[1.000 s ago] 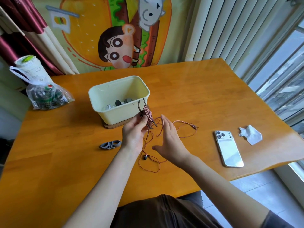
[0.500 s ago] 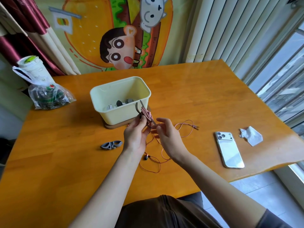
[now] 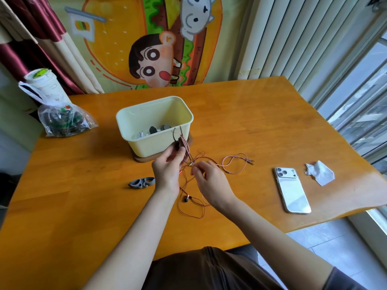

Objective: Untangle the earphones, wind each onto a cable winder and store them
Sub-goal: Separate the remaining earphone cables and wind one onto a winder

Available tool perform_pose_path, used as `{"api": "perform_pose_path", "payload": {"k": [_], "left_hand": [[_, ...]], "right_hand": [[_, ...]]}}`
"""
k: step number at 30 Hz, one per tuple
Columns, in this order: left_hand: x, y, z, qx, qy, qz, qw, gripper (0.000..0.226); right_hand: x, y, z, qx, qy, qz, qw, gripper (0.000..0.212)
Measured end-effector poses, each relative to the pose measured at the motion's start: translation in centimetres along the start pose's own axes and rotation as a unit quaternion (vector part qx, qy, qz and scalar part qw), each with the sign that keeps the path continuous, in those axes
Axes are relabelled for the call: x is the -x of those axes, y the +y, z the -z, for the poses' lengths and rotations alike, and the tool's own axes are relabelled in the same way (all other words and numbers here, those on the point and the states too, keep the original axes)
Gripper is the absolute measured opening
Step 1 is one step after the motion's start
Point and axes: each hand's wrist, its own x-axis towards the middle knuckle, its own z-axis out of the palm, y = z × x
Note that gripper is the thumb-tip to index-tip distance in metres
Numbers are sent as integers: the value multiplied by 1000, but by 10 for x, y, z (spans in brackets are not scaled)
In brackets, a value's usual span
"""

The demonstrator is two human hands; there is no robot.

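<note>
Orange wooden table (image 3: 261, 122), viewed from the seat at its near edge. Left hand (image 3: 168, 170) is raised over mid-table, just in front of a cream rectangular plastic box (image 3: 156, 144). Its thumb and curled fingers grip a dark cable winder (image 3: 178, 143) carrying several turns of thin reddish-pink earphone cable (image 3: 233, 163). The winder's two prongs stand up against the box's near wall. Right hand (image 3: 212, 183) is just beside the left, slightly closer to the near edge. Thumb and forefinger pinch a strand of the same cable, and the remaining fingers are loosely curled. From the hands the cable drops to the table. One loose loop trails toward the right edge, its thin ends stopping well short of the phone. Another loop lies toward the near edge between the forearms, with a small black earbud (image 3: 186, 199) on it. Cannot tell whether this is one set or two tangled together. A grey rubbery cable winder (image 3: 142, 182) lies flat, left of the left wrist and apart from it. The box sits on a brown wooden board (image 3: 144, 159) and holds small dark and pale items too small to identify. A white smartphone (image 3: 293, 191) lies face down near the right edge, with a crumpled white tissue (image 3: 319, 173) just beyond it. At the far left corner sits a clear plastic bag with dark contents (image 3: 62, 122), with a white cup with a green top (image 3: 45, 84) behind it.
</note>
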Motion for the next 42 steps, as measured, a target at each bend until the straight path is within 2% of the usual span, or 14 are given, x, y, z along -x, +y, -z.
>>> {"api": "perform_pose_path", "payload": {"k": [2,5,8,12,15,18,23,27,30,32,33,35,38,42], "left_hand": [[-1,-9,8,-165,-13,-101,981,25],[-3,-17,13,-346,-29,-211,914,31],[-7,-20,21,-403,-59,-226,885,37],[-13,-26,38,-454,-133,-201,858,41],[-8,-24,37,-442,-207,-130,863,39],[-3,-15,34,-361,-280,-49,888,34],[5,-2,26,-162,-329,58,928,33],[9,8,13,-16,-307,111,945,27],[2,14,5,73,-292,95,949,23],[-4,18,0,130,-241,102,956,31],[-7,19,-2,145,-194,113,964,25],[-11,19,-4,134,-105,113,979,13],[-12,11,-4,85,-12,86,993,15],[-11,-3,3,-42,21,22,999,29]], "right_hand": [[-1,-1,6,36,-39,-7,999,26],[3,1,15,83,-115,0,990,30],[6,5,30,137,-147,35,979,30],[-7,12,55,177,-139,70,972,28],[-24,19,66,190,-81,101,973,23],[-35,25,73,185,-47,119,974,19],[-41,29,70,41,-21,66,997,25],[-37,23,62,-68,-40,30,996,25],[-29,18,41,-100,-46,5,994,34],[-20,18,25,-94,-59,-15,994,34],[-17,19,19,-92,-61,-23,994,32],[-11,18,12,-89,-61,-25,994,27],[-6,13,9,-55,-80,2,995,24],[-1,11,10,0,-85,42,996,25]]}}
